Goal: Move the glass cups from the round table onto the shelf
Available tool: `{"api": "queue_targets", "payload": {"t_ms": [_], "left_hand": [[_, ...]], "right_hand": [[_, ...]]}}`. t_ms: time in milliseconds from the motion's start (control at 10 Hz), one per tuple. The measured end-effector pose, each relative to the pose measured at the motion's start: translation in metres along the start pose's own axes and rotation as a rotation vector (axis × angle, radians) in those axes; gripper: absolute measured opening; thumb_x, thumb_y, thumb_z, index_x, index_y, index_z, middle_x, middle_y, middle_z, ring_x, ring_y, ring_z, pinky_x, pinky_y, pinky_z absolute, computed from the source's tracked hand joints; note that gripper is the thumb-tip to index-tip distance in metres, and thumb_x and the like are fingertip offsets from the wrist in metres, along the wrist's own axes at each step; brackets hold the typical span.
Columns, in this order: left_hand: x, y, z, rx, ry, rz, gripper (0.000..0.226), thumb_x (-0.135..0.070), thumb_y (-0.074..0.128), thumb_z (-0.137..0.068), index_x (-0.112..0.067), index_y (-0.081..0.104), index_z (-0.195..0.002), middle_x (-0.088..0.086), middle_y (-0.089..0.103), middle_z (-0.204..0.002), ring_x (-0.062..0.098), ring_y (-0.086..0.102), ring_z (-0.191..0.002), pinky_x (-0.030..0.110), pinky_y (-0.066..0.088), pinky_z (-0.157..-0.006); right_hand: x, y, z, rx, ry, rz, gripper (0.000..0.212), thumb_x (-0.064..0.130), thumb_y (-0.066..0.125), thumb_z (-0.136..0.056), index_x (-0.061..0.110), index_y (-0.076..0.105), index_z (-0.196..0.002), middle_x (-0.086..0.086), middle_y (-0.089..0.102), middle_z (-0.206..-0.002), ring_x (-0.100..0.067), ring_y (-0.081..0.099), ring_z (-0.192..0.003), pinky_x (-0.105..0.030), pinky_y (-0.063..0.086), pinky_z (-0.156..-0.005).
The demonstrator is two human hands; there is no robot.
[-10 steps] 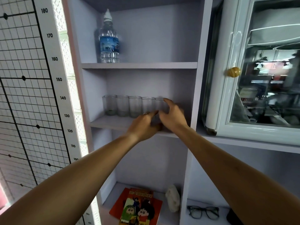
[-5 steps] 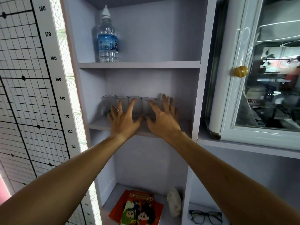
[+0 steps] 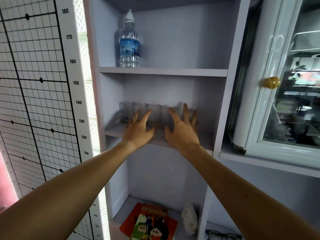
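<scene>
Glass cups [image 3: 153, 115] stand upright in a row on the shelf [image 3: 119, 131], at twelve o'clock from both my hands. Left hand [image 3: 139, 130] and right hand [image 3: 181, 132] are spread wide, holding nothing; whether fingertips touch glass I cannot tell. Right is nearer the end cup.

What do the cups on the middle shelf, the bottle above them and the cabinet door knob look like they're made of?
Cups: clear, slightly grey glass by the look; the shelf back shows through them. Bottle: thin clear plastic, probably, with ribbed walls, a blue printed label and a white cap. Knob: glossy amber-gold with streaks, perhaps polished stone or resin; the picture cannot settle which.
</scene>
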State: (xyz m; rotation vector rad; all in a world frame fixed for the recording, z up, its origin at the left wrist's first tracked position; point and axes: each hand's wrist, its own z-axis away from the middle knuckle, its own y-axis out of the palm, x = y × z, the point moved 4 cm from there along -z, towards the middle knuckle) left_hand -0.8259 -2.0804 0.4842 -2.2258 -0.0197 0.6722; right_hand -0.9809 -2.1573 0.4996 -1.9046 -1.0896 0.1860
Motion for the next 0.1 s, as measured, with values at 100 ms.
{"api": "queue_targets", "payload": {"t_ms": [100], "left_hand": [[0.0058,-0.0035,0.0043,0.001,0.023,0.015,0.062,-0.048,0.058,-0.091,-0.029,0.039,-0.147,0.006,0.039,-0.155,0.031,0.036,-0.142,0.048,0.034,-0.113]], "right_hand": [[-0.0070,0.0010,0.0097,0.003,0.043,0.021,0.067,0.043,0.049,-0.094,0.041,0.017,-0.153,-0.005,-0.009,-0.165,-0.047,-0.007,-0.147,-0.061,0.013,-0.118]]}}
